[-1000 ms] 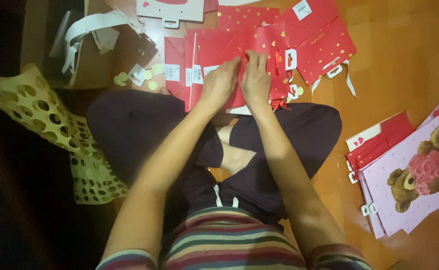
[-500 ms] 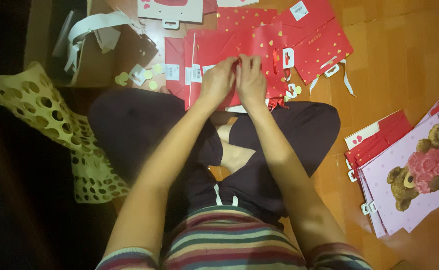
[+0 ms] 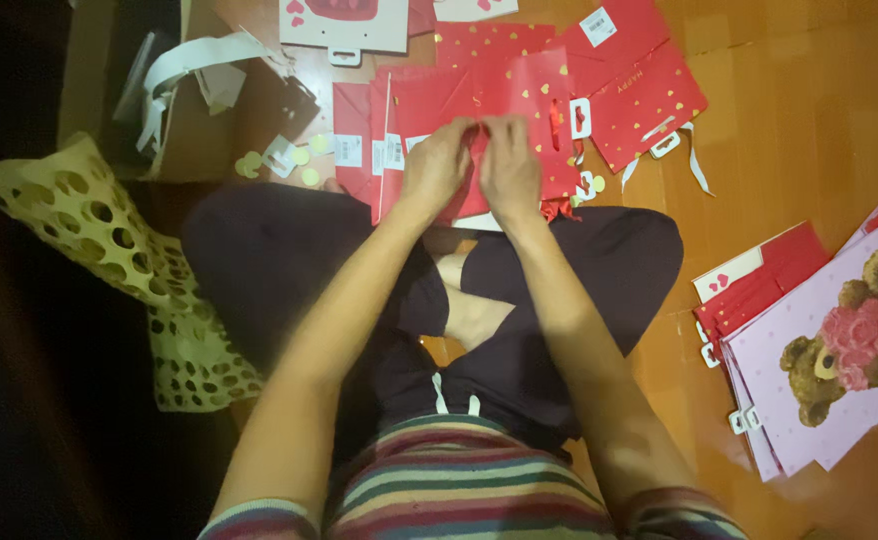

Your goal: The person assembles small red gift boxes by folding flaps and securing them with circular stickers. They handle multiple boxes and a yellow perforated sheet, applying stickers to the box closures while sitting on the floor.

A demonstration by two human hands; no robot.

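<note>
While sitting cross-legged on a wooden floor (image 3: 809,120), a person works both hands at the top edge of a flat red gift bag with gold hearts (image 3: 519,100), seen from above just over centre of the frame. The left hand (image 3: 437,165) and the right hand (image 3: 509,170) sit side by side, nearly touching, fingers curled tight and pinched on the bag's upper edge near a red ribbon handle (image 3: 556,125); whether they grip the paper alone or the ribbon too cannot be told from this angle. The bag lies just past the knees, close enough that both forearms reach it without stretching.

More red bags of the same kind (image 3: 649,90) fan out flat behind it toward the upper right, overlapping like a loose stack kept within reach. At the right edge of the frame a separate pile (image 3: 759,285) lies well apart, topped by a pale pink bag printed with teddy bears (image 3: 839,350), which suggests sorted or finished pieces set aside. Small pale round paper discs (image 3: 304,165) and white tags (image 3: 279,152) are scattered at upper centre-left, beside a brown cardboard box (image 3: 209,130) draped with white strips (image 3: 199,60). A yellow perforated basket (image 3: 109,250) rests at the left, touching the person's dark trousers (image 3: 289,260). A striped top (image 3: 459,490) fills the bottom of the frame.
</note>
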